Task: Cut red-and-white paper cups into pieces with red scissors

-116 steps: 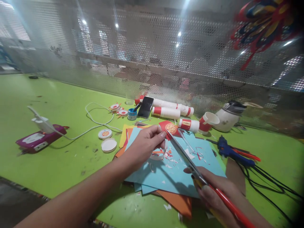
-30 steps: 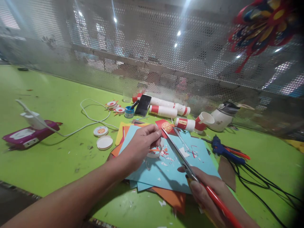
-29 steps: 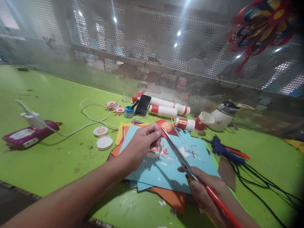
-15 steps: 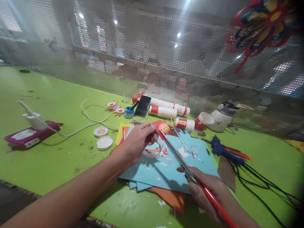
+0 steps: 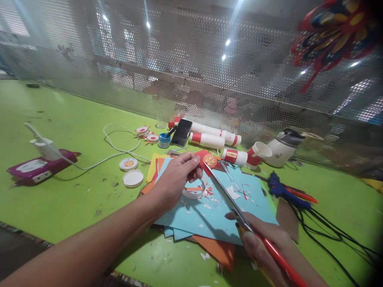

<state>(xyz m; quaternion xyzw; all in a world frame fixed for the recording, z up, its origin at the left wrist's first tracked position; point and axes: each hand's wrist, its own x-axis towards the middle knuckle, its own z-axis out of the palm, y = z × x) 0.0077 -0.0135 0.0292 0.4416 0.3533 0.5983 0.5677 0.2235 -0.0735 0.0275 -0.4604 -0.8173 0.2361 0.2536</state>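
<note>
My left hand [image 5: 183, 173] is closed, thumb and fingers pinching a piece of red paper [image 5: 201, 154] that bears a round gold emblem [image 5: 210, 161]. In my right hand [image 5: 266, 239] is a pair of long scissors [image 5: 229, 199] with a red handle. The blade tips touch or overlap the red paper's edge beside the emblem; whether they are parted is unclear. Below my left hand, a white paper ring [image 5: 194, 195] lies on light blue paper sheets [image 5: 209, 221], among red and white scraps.
To the right lies a blue glue gun [image 5: 284, 191] with black cords. Red-and-white paper rolls [image 5: 207, 140], a phone [image 5: 182, 132], a blue jar [image 5: 164, 140], a paper cup [image 5: 259, 154] and a bottle [image 5: 283, 147] stand behind. A purple power strip [image 5: 42, 169] is at left.
The view has shifted slightly, moving the whole scene a little to the right in the picture. Both hands keep nearly the same pose, with the scissors still at the red paper.
</note>
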